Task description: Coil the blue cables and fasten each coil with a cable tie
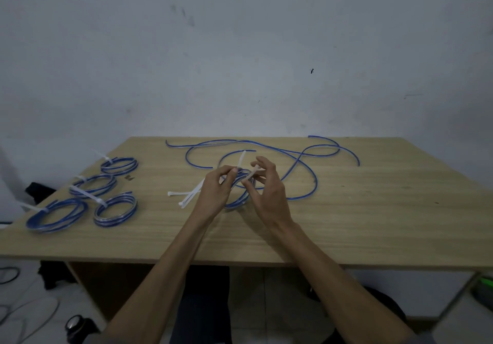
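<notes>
So far, four tied coils [112,195] lie grouped at the left end of the tabletop [346,223], each with a white tie tail sticking out. Just right of them, near the middle, a few spare cable ties [186,197] lie loose on the wood, partly hidden behind the left hand.

At the centre, the step in hand looks like fastening a fifth coil. The left hand [217,187] has its fingers curled around the small blue coil [240,191], holding it just above the tabletop, with a white cable tie [241,161] rising from its fingertips. The right hand [268,183] pinches the tie's other end between thumb and forefinger beside the coil, its remaining fingers spread loosely. Whether the tail is already threaded through the head is too blurred to tell.

Behind and to the right, loose blue cables [306,154] sprawl uncoiled across the far side, so more work probably remains. The next move likely calls for feeding the tail through the head and pulling it snug while the left hand keeps the loops together.
</notes>
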`<state>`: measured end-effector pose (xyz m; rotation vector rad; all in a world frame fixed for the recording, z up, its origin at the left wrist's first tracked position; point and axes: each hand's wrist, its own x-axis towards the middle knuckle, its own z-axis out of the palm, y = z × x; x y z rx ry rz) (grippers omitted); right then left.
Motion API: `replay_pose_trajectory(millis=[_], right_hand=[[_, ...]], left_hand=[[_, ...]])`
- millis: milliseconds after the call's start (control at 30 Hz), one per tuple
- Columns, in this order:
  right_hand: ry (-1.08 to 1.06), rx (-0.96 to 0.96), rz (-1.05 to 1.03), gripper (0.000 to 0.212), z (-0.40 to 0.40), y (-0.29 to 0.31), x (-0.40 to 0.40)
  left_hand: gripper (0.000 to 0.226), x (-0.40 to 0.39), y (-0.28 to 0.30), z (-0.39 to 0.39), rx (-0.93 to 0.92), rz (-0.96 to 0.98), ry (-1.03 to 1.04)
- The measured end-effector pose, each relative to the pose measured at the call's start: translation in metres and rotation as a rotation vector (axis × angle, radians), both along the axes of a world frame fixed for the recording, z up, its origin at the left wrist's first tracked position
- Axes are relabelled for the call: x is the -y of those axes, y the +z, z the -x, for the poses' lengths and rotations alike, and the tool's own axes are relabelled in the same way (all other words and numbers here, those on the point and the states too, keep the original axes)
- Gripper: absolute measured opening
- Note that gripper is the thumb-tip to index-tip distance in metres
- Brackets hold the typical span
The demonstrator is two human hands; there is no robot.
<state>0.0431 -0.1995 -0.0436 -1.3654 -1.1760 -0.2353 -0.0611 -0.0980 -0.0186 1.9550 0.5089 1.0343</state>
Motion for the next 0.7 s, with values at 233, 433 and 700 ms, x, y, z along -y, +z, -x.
replay_pose_trajectory(millis=[233,433,700], right_hand=[[-0.031,-0.001,-0.019,0.053,0.006,-0.001,-0.005],[-0.025,-0.092,-0.071,0.052,0.016,0.0,-0.009],[-0.062,-0.095,-0.146,0.044,0.026,-0.002,-0.02]], left_hand=[[0.018,0.001,-0.002,-0.002,0.092,0.052,0.019],[0.028,0.006,-0.003,-0.004,0.129,0.048,0.025],[0.018,0.013,-0.007,-0.003,0.118,-0.07,0.125]])
